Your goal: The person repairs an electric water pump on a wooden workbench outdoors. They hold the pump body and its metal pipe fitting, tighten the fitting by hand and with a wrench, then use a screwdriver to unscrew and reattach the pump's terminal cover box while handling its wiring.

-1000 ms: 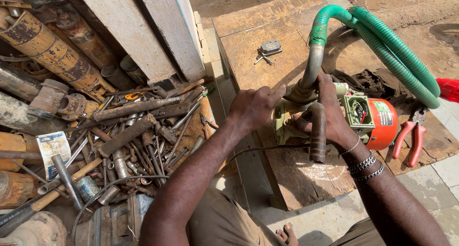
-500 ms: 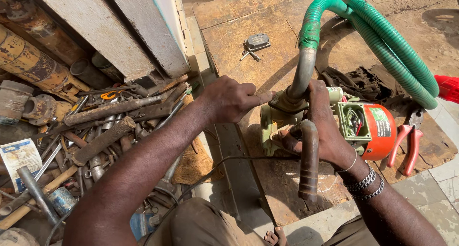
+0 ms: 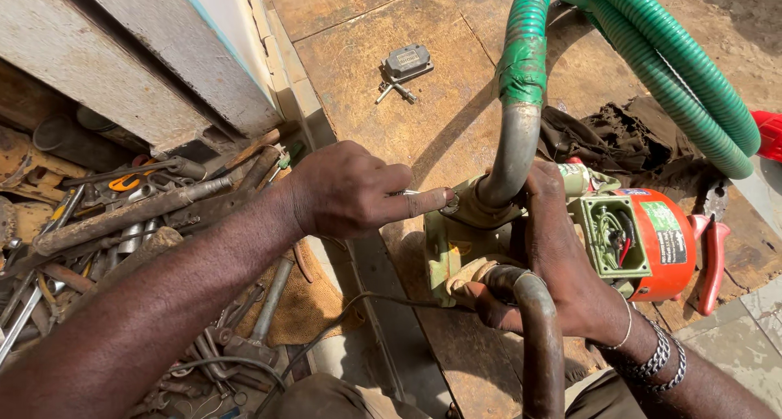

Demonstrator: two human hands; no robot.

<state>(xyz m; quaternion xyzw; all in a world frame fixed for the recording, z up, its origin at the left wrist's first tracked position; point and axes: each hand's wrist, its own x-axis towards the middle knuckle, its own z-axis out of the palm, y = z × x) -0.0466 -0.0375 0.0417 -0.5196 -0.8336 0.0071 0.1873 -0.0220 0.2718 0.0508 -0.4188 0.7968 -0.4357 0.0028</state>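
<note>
Holding the small water pump point(image 3: 489, 240) steady, my right hand point(image 3: 562, 272) wraps its green body in a firm grip beside the curved metal pipe point(image 3: 513, 154), while my left hand point(image 3: 346, 195) pinches a thin tool, mostly hidden in my fingers, against the fitting at the pipe's base. Behind, the wooden worktop point(image 3: 391, 134) carries everything, the pump sitting at its near edge. Green ribbed hose point(image 3: 676, 69) loops from the pipe's top across the boards. To my left lies a heap of rusty tools point(image 3: 122, 215). Nearer, the pump's orange motor housing point(image 3: 660, 240) sits open, wires showing, with red-handled pliers point(image 3: 713, 256) just beside it.
</note>
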